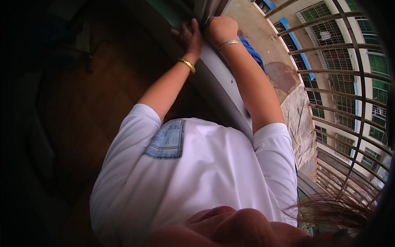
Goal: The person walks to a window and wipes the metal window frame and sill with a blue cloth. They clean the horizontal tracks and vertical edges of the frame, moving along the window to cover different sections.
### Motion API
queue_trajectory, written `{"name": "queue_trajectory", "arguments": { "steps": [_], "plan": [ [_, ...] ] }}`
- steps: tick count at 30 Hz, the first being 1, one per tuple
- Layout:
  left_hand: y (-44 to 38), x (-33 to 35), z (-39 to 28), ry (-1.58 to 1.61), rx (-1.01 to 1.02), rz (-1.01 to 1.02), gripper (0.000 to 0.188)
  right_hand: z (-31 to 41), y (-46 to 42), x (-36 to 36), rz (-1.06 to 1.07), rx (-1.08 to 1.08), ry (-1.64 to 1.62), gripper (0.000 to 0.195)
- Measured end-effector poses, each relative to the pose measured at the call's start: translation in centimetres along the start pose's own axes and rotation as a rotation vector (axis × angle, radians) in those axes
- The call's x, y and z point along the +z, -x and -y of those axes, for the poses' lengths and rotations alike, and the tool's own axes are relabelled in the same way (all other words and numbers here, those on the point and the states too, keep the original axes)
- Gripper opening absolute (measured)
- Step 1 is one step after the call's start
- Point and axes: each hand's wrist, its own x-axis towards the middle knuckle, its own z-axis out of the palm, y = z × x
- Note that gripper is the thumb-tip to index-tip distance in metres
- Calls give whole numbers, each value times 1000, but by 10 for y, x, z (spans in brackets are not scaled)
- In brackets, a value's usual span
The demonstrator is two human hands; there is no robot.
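My left hand (pixel 190 37), with a gold bangle (pixel 187 65) at the wrist, is on the indoor side of an upright metal window frame (pixel 209 9). Its fingers are spread and nothing shows in them. Just across the frame, my right hand (pixel 221 28) is bent into a fist against the frame's outer side. A silver bracelet (pixel 229 43) circles that wrist. The right fingertips are hidden, so what they grip cannot be told. Behind my right forearm, a blue cloth (pixel 251 52) lies on the outer ledge, partly covered by the arm.
The pale metal window sill (pixel 225 80) runs diagonally under my arms. Outside it is a stained concrete ledge (pixel 279 77) with a crumpled sheet (pixel 297 120). Rusty security bars (pixel 333 46) enclose the ledge. Indoors, the brown floor (pixel 83 102) is dark.
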Motion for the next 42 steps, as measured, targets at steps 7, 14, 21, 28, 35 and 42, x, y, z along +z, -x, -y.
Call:
{"name": "queue_trajectory", "arguments": {
  "steps": [7,14,21,28,35,42],
  "plan": [
    [4,-5,-5,46,-20,-22,64,-27,37,-13,35,-75,47,32],
    [5,1,-2,-17,19,-15,62,0,12,27,-253,-31,-94,19],
    [4,-2,0,60,-17,-33,62,-21,34,22,-147,-18,-333,28],
    [3,2,2,-31,33,-76,59,-20,15,7,45,101,-245,39],
    [-1,1,0,30,1,-15,58,-27,34,21,-19,128,-220,32],
    [5,-1,-7,63,-63,-26,64,-81,171,3,110,194,-205,23]
  ]
}}
